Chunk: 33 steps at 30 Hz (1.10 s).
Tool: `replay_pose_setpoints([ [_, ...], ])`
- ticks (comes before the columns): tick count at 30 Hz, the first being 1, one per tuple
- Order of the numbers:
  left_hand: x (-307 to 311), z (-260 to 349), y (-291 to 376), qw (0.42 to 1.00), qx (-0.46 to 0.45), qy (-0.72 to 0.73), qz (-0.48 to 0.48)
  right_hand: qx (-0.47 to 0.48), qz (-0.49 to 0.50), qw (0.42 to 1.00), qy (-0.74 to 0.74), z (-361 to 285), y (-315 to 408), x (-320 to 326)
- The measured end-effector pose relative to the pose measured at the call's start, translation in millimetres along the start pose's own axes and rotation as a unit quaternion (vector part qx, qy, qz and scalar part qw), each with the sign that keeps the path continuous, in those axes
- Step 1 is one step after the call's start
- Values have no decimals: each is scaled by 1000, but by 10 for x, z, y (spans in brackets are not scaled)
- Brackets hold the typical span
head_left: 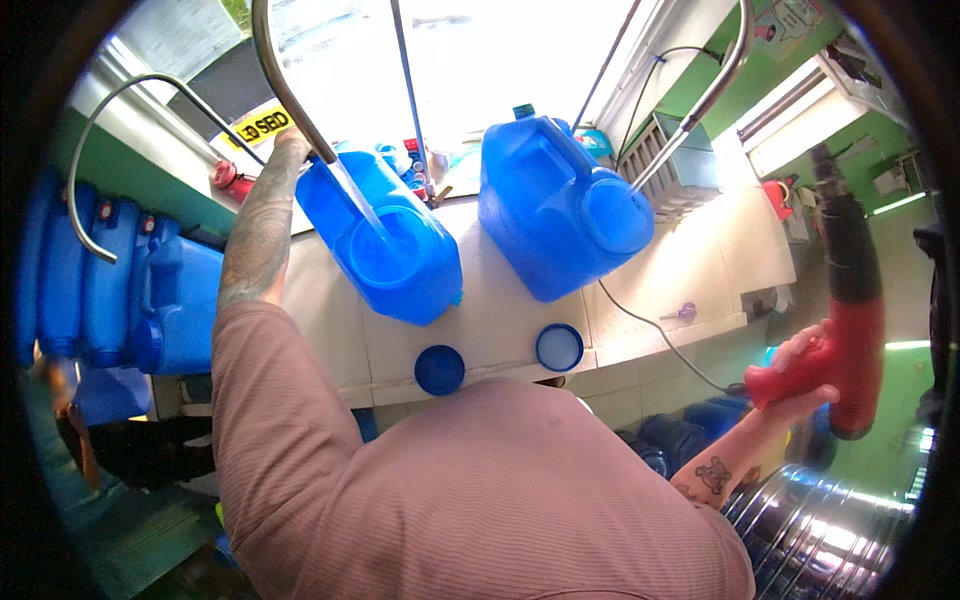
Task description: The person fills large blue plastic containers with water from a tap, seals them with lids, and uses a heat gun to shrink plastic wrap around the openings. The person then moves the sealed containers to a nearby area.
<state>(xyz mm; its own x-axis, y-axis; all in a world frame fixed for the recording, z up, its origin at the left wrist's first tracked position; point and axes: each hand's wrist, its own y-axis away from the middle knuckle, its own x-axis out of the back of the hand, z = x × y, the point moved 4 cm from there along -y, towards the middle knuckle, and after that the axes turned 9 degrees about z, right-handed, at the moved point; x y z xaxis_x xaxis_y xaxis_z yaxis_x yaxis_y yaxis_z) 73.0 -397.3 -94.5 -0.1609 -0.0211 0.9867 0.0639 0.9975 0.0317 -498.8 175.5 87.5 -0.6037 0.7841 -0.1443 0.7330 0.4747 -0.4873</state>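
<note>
My right hand is wrapped around the handle of a red and black heat gun, its black nozzle pointing up. My left hand reaches to the back of the left blue plastic water jug; its fingers are mostly hidden, so its grip is unclear. From a curved metal spout, water runs into that jug's wide mouth. Beside it stands a second blue water jug, with water from another metal spout streaming to its mouth. Two round blue caps lie along the counter's front edge.
The tiled counter runs beneath a bright window. A cord trails from the heat gun across it. Several blue jugs are stacked at left, near another person. A shiny ribbed metal drum stands at lower right.
</note>
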Motion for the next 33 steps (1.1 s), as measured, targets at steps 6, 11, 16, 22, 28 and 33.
replay_pose_setpoints([
  [6,-130,-241,-36,974,-126,150,116,3,44,999,-13,-5,-67,240],
  [11,-266,-241,35,965,-126,177,149,-8,43,999,-25,99,-143,298],
  [16,234,-460,586,921,27,294,254,-8,20,999,-34,208,-310,294],
  [22,1859,37,2903,647,35,397,650,-6,3,999,-32,391,-596,324],
  [28,1730,2229,2993,684,-159,592,395,-8,-45,994,-97,777,-986,167],
  [33,1135,2752,1716,719,-28,650,245,-170,-100,974,108,1362,-1260,222],
])
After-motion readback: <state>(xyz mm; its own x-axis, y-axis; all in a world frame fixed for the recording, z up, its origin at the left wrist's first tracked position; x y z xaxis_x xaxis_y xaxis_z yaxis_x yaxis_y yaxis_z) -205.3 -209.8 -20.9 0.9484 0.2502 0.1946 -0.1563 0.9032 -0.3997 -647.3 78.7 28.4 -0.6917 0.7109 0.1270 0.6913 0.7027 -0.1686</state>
